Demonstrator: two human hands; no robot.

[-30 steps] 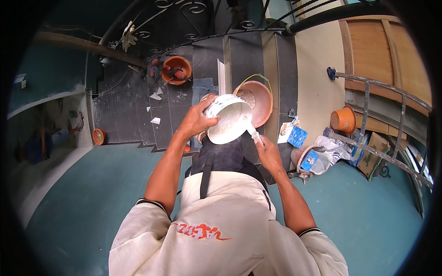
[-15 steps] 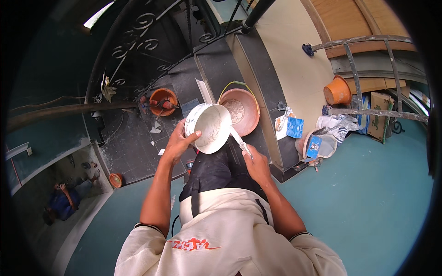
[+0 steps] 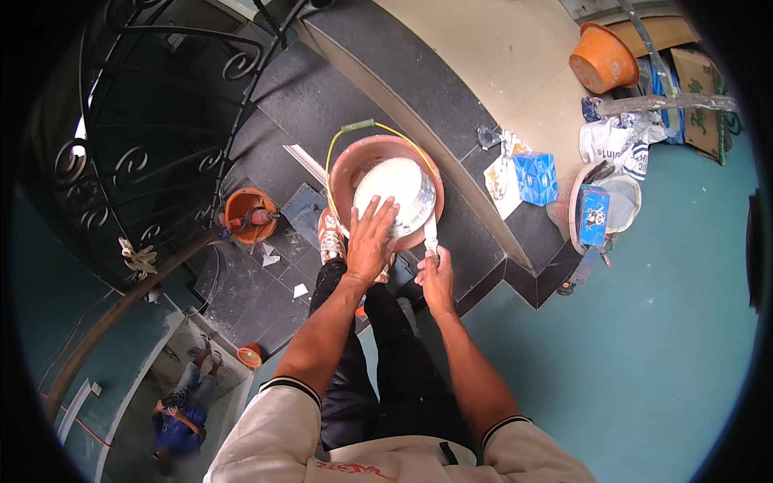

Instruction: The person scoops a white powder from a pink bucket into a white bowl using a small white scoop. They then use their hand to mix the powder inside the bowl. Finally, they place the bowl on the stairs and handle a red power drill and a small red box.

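A white round tub (image 3: 403, 181) is tipped bottom-up inside the mouth of a pinkish bucket (image 3: 341, 173) with a yellow wire handle. My left hand (image 3: 372, 237) holds the tub, its fingers stretched over the pale base. My right hand (image 3: 436, 278) grips a plaster-smeared putty knife (image 3: 431, 233) by its handle, beside the tub's right edge. Its blade tip, near the tub's rim, cannot be clearly made out. The tub's opening and the bucket's contents are hidden beneath the tub.
An orange bucket (image 3: 251, 211) with tools stands left. Tiled steps (image 3: 370, 72) rise beyond, beside a black scroll railing (image 3: 229, 137). To the right are a blue box (image 3: 535, 179), a pale bucket (image 3: 624, 205) and a tipped orange bucket (image 3: 602, 60). Another person (image 3: 179, 427) sits at lower left.
The white tub has moved down into the pinkish bucket and turned over, its inside no longer showing. My left hand went from its side onto its base. The putty knife stays in my right hand.
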